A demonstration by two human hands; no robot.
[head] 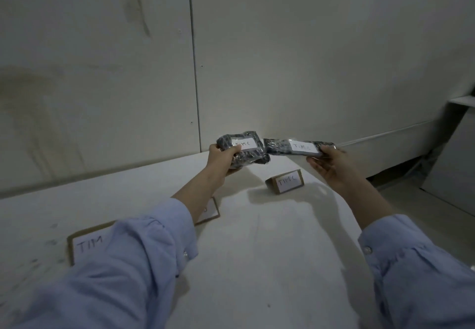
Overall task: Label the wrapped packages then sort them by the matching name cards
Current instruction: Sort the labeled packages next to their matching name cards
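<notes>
Two light-blue sleeves fill the near edge of the view, both arms reaching forward over the white desk [257, 251].

**Hands.** The left hand [221, 157] is closed around the lower left corner of the left package [244, 148], thumb on top and fingers beneath. The right hand [327, 162] pinches the right end of the right package [295, 147]. Both packages are held clear of the desk, near its far edge, and appear to meet at their inner ends.

**Step in hand.** Each package carries a white label reading "TIM C", so labelling of these two appears complete; sorting is the active step.

**Next move.** The matching "TIM C" card [285, 181] stands on the desk just below the packages. Both would need lowering and releasing beside it, labels up, without tipping the card.

**Count.**
- Wrapped packages: two, both in hand.
- Name cards: three. One reads "TIM C"; the near-left card [84, 246] reads "TIM", its remainder hidden by the sleeve; the middle card [209, 211] is mostly hidden by the left forearm and cannot be read.
</notes>
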